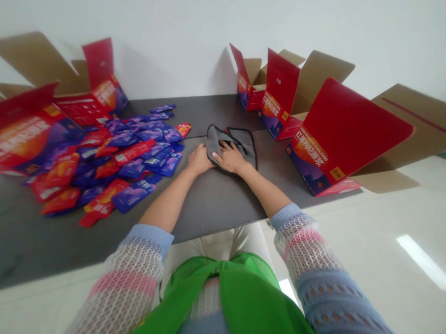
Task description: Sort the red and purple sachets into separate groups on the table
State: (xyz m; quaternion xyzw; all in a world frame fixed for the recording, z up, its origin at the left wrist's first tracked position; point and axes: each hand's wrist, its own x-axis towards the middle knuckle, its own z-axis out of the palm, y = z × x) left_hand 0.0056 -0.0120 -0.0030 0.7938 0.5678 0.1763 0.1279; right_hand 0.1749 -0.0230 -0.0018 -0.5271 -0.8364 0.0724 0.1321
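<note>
A grey fabric piece (246,138) with dark edging lies partly folded over on the dark table (221,201); whether it is a cloth or a flat bag I cannot tell. My left hand (200,158) is at its left edge, the fingers closed around the folded rim and partly hidden. Flat on the grey fabric rests my right hand (230,158), its fingers spread. Just left of my hands is a loose heap of blue and red sachets (135,153), with a small orange-red sachet (183,130) nearest the fabric.
On the right stand several red cardboard boxes with raised flaps: a near box (342,138), a middle box (281,95) and a far box (249,84). More open boxes, including a red box (28,134), flank the sachets on the left. A white wall (177,37) rises behind.
</note>
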